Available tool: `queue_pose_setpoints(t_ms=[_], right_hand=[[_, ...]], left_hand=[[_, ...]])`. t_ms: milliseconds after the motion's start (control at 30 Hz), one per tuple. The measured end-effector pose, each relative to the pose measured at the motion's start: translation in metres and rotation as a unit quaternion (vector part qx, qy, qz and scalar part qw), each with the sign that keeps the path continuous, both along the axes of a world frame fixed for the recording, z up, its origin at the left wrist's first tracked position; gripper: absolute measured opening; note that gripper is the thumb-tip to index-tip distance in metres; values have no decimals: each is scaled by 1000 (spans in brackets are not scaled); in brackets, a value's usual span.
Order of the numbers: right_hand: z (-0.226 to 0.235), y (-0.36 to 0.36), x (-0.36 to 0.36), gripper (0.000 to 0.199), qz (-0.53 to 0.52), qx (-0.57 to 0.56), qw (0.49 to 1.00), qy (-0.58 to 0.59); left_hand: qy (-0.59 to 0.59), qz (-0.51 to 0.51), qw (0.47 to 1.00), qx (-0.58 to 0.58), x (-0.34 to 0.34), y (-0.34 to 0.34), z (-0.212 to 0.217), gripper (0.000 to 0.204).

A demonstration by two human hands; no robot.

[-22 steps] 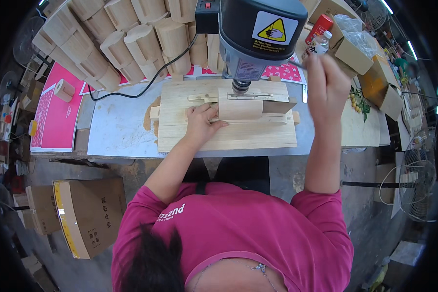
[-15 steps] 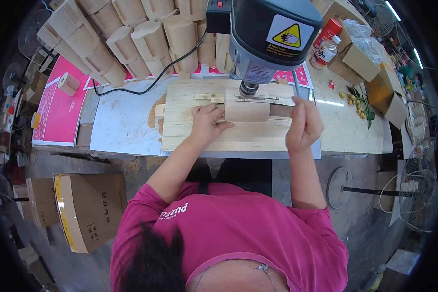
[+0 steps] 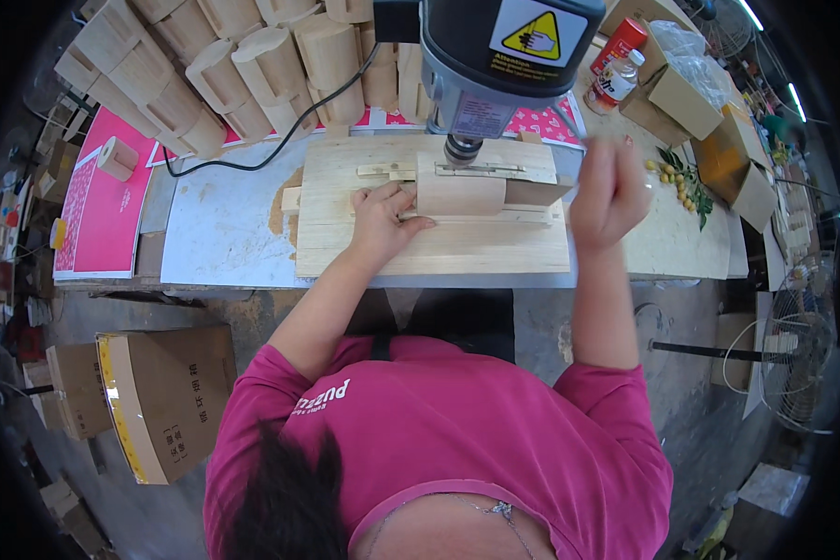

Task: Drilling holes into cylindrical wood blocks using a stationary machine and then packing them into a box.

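Observation:
A pale wooden cylinder block (image 3: pixel 459 191) lies on its side on a flat wooden board (image 3: pixel 420 259), under the chuck (image 3: pixel 462 149) of a dark drill press (image 3: pixel 509 56). My left hand (image 3: pixel 383 219) grips the block's left end, with fingers curled behind and thumb along the front. A flat grey-brown strip (image 3: pixel 537 192) sticks out of the block's right end. My right hand (image 3: pixel 611 191), slightly blurred, is raised right of the board and closed around the end of the press lever (image 3: pixel 567 121). The drill tip at the block's slotted top cannot be made out.
Many wooden cylinders (image 3: pixel 271 70) are stacked at the back left, and a black cable (image 3: pixel 280 149) curves before them. A single small cylinder (image 3: pixel 117 159) stands on pink sheets. At right are a bottle (image 3: pixel 614 84), open cartons (image 3: pixel 677 107) and fruit on a twig (image 3: pixel 689 191).
My right hand has moved up and to the right with the lever. My left hand stays on the block. The whole view has shifted slightly.

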State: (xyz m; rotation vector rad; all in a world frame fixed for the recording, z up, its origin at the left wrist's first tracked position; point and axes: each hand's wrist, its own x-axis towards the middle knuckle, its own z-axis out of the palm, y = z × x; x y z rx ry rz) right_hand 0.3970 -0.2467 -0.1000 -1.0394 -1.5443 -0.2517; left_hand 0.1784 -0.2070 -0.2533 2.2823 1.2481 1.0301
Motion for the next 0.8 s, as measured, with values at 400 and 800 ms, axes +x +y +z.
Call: queue_pose_setpoints(t_ms=[400,800], right_hand=[[54,97,37,27,118,-168,972,116],[-76,-28,63,30,160,-524,830,105]], left_hand=[[3,5,998,-66,7,-1,5,45],[-121,-98,983,-98,-46,-24,42,31]])
